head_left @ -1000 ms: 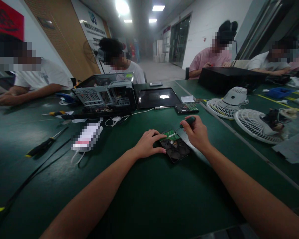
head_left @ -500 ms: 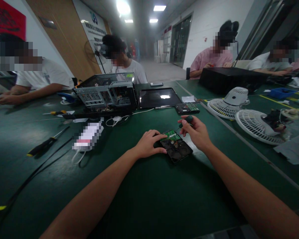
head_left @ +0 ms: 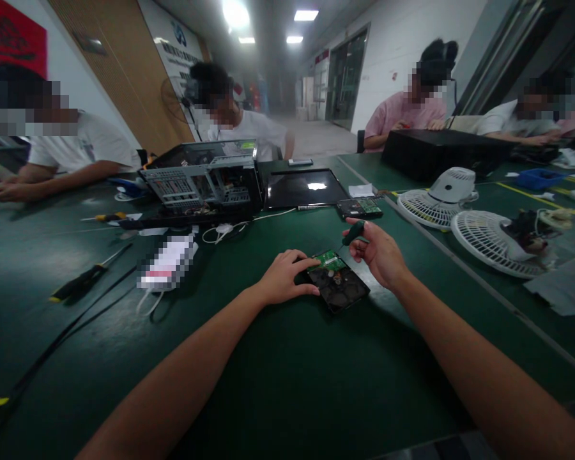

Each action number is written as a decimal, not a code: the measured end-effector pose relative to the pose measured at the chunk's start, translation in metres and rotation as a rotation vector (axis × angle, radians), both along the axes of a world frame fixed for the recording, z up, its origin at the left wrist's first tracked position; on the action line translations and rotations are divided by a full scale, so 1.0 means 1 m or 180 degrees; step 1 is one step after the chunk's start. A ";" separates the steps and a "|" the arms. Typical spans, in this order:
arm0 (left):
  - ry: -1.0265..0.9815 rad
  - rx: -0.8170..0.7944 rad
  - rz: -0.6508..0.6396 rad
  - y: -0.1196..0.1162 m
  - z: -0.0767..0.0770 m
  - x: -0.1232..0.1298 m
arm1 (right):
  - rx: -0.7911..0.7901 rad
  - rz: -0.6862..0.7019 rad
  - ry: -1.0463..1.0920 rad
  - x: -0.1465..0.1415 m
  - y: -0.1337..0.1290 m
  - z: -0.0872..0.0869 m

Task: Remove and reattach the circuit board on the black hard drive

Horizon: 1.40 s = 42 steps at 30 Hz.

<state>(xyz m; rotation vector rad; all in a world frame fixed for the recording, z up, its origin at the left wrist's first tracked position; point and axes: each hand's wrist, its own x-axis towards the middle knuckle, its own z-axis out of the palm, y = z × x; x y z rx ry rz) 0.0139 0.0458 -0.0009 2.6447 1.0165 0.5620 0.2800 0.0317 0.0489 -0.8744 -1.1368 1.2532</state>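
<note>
A black hard drive (head_left: 341,291) with a green circuit board (head_left: 332,259) at its far end lies on the green table in front of me. My left hand (head_left: 287,276) grips its left side, thumb at the near edge and fingers on the board side. In my right hand (head_left: 381,255) is a small screwdriver (head_left: 353,233) with a dark green handle, held between thumb and fingers. Its thin shaft slants down to the board's far right corner; whether the tip touches a screw is too small to tell.
Beyond lie a second hard drive (head_left: 359,209), a black glossy panel (head_left: 306,188) and an opened computer case (head_left: 201,179). A phone (head_left: 167,262) and a yellow-black screwdriver (head_left: 84,281) are left, fan parts (head_left: 489,239) right. Several people sit around the table.
My right hand's fingers have shifted on the screwdriver, and its handle now stands more upright and in plainer view. The left hand and hard drive stay put. A person opposite has lowered an arm.
</note>
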 end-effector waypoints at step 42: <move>0.0018 -0.0077 0.0020 -0.002 0.002 0.002 | 0.0092 0.0092 -0.0030 0.002 -0.001 0.001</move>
